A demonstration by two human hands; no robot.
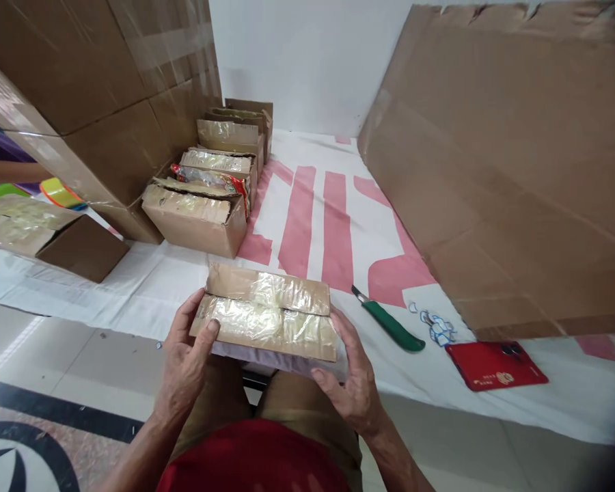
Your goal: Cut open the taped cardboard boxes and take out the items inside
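Observation:
A small cardboard box [266, 321] with shiny clear tape over its top flaps is at the table's front edge, right before me. My left hand [187, 348] grips its left end, the thumb pressed on the near flap. Around the right end curve the fingers of my right hand [351, 383], with that thumb near the front corner. To the right lies a green-handled utility knife [393, 326], blade pointing away to the left. Small blue-and-white scraps [439, 329] lie beyond the knife's handle, beside a red phone [497, 365].
A row of small opened cartons [195, 219], one with a red plastic packet [210, 179], stands at the back left beside tall stacked cardboard boxes [113, 102]. A large cardboard panel [517, 164] rises at right. Far left are another carton [56, 236] and a person's arm [13, 171].

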